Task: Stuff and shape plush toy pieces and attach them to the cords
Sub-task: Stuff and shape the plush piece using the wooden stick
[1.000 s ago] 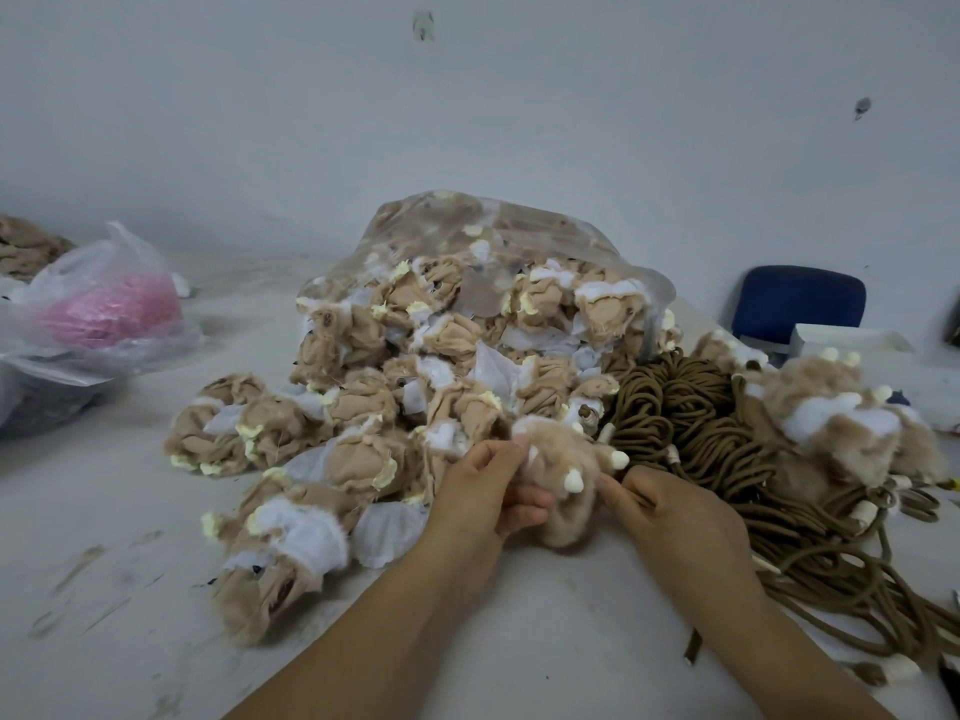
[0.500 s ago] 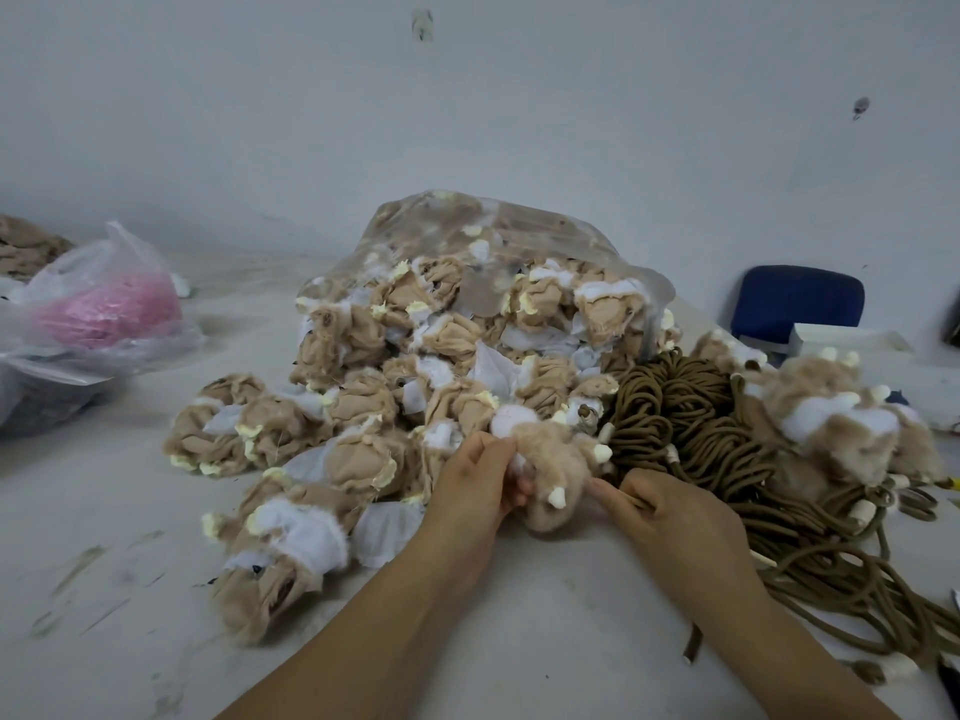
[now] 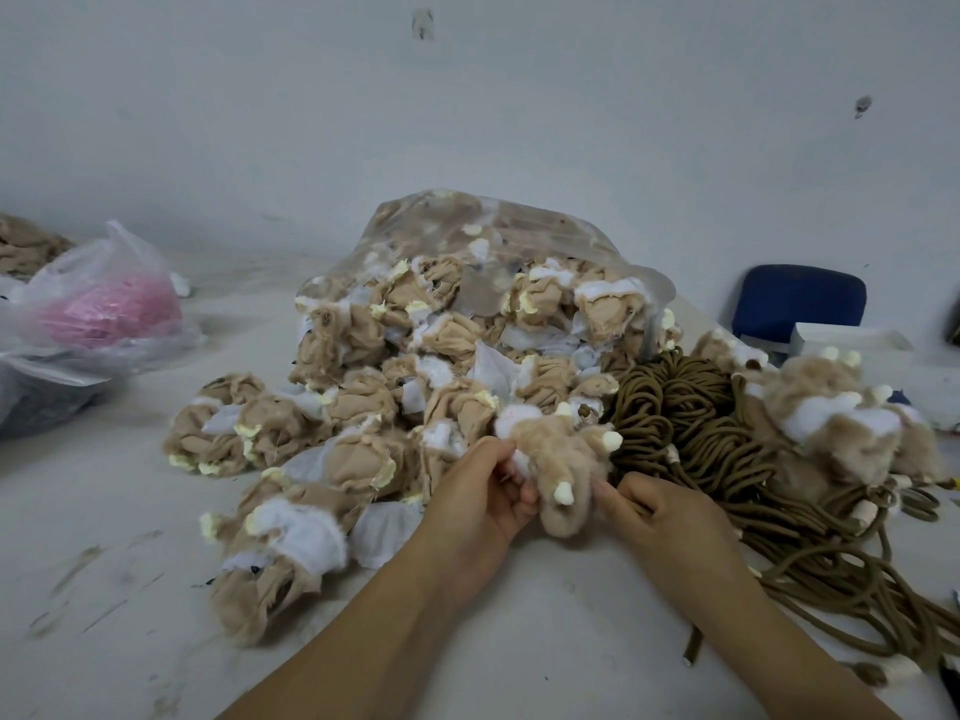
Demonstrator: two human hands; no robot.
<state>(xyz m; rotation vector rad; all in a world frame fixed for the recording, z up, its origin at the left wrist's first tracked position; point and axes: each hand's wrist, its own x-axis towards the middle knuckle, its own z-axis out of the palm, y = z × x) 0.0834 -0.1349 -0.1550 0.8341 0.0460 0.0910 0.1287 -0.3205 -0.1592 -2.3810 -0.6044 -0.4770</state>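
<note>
Tan plush piece (image 3: 563, 459) with cream nubs is held between 2 hands just beside the brown cords (image 3: 691, 407), left hand (image 3: 480, 504) curling its fingers round the white-edged end and right hand (image 3: 662, 517) pinching the opposite side with its fingertips, likely steadying it for shaping.

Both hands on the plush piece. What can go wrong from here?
1. The left hand and right hand only pinch the plush piece at its sides; it could slip while being shaped.
2. The cords lie tangled right beside it; pulling one may drag the rest.
</note>
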